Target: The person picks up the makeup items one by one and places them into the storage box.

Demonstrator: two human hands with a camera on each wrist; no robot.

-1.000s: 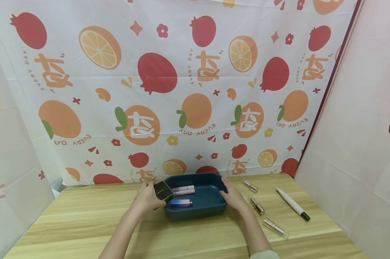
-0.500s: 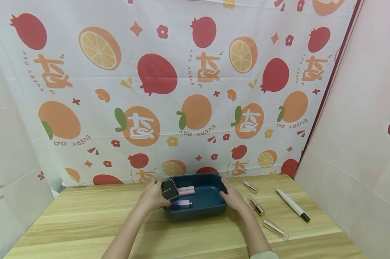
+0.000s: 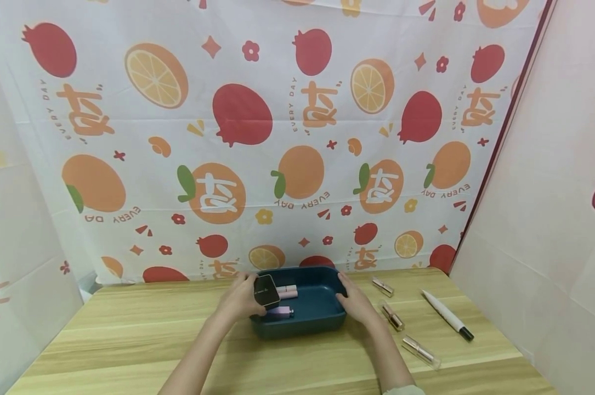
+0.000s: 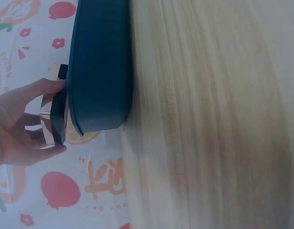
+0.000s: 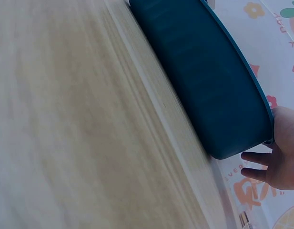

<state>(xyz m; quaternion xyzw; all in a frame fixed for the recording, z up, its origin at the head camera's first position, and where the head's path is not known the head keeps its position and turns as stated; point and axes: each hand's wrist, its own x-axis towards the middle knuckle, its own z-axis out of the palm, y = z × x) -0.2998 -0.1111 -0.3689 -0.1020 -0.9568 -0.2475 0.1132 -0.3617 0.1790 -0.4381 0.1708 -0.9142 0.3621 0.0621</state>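
In the head view my left hand (image 3: 239, 297) grips the edges of a flat black square compact case (image 3: 266, 291) with small lettering on its face. It holds the case over the left end of a dark blue plastic bin (image 3: 302, 328). The left wrist view shows thumb and fingers on opposite edges of the shiny-sided case (image 4: 58, 109), beside the bin's rim. Inside the bin lie pink tubes (image 3: 288, 292) and a lilac tube (image 3: 280, 311), partly hidden by the case. My right hand (image 3: 357, 303) holds the bin's right end, thumb over the rim; in the right wrist view two fingers extend outside the wall.
To the right of the bin, three clear-capped lipstick tubes (image 3: 392, 316) lie on the wooden table (image 3: 129, 334). A white pen (image 3: 447, 314) with a black end lies farther right. A fruit-print cloth (image 3: 297, 109) hangs behind the table.
My left hand has moved right with the compact case, from the bin's left edge to over its interior, covering more of the tubes. The right hand stays at the bin's right end.
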